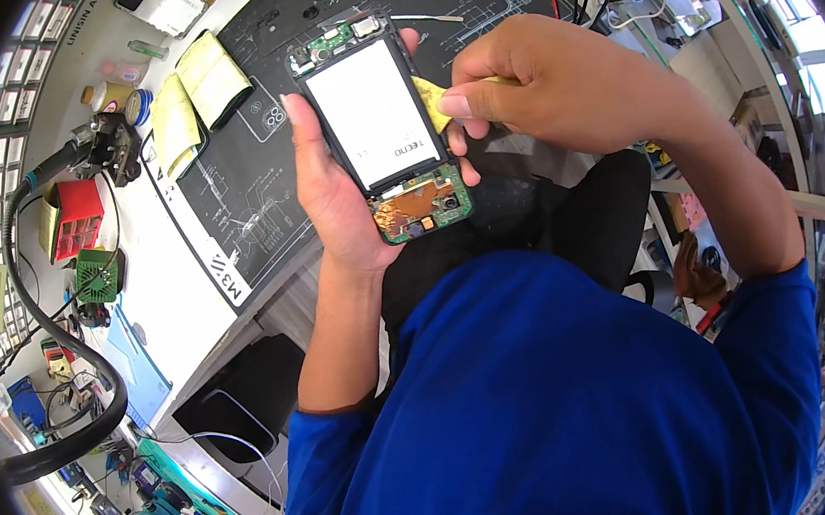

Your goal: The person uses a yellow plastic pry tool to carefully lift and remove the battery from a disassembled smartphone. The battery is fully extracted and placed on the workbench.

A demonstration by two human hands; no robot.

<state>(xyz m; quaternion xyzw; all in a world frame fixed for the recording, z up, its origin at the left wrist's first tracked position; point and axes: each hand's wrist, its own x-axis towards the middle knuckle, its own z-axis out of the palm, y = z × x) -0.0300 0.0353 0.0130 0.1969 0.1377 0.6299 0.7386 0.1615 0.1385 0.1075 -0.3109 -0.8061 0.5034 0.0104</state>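
"So, how does the opened phone (373, 121) lie from my left grip (340, 215)?"

"Inside it. The thumb braces the left edge, fingers curl around behind to the right one. Its long axis runs away from the body, far end leaning left."

"And my right grip (535, 84)?"

"Pinched nearly closed on a yellow cloth (430, 103), just beside the phone's long right edge. Whether the cloth presses there, I can't tell. The left is nearer: it carries the phone."

"Anything in my way?"

"I'd watch the left fingertips (469, 171), poking out just nearer the body than the cloth. Beyond both grips lies a thin metal tool (428, 19); left of the left grip, folded yellow cloths (213, 77) on the bench (177, 312)."
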